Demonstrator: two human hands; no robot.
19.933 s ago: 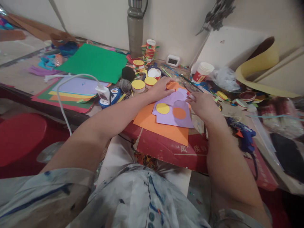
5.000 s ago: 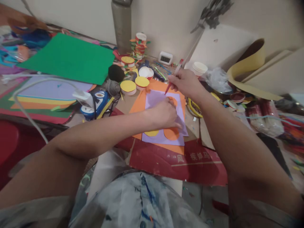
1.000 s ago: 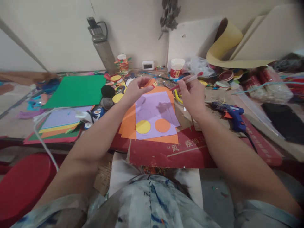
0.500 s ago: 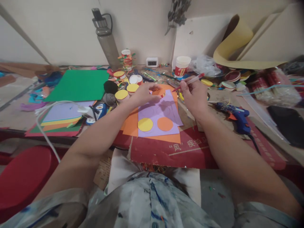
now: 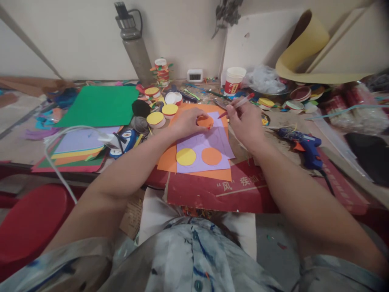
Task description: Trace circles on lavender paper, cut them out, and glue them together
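Note:
My left hand (image 5: 186, 123) presses an orange paper disc (image 5: 205, 121) onto the top of a purple sheet (image 5: 203, 147), fingers closed on it. My right hand (image 5: 246, 120) is shut on a red pen (image 5: 237, 105), its tip pointing down at the disc. The purple sheet lies on an orange sheet (image 5: 166, 159) and carries a yellow circle (image 5: 186, 156) and an orange circle (image 5: 212, 155) near its front edge. All of this rests on a red cardboard piece (image 5: 225, 192).
A green sheet (image 5: 99, 105), stacked coloured paper (image 5: 73, 152) and a white cable (image 5: 60, 138) lie left. Paper-covered cups (image 5: 155, 119), a grey bottle (image 5: 133, 44) and a paper cup (image 5: 234, 80) stand behind. A blue glue gun (image 5: 299, 142) lies right. A red stool (image 5: 28, 221) is lower left.
My left hand has brought the orange disc down from the air onto the purple sheet. My right hand moved the pen tip closer to it. The view tilted slightly.

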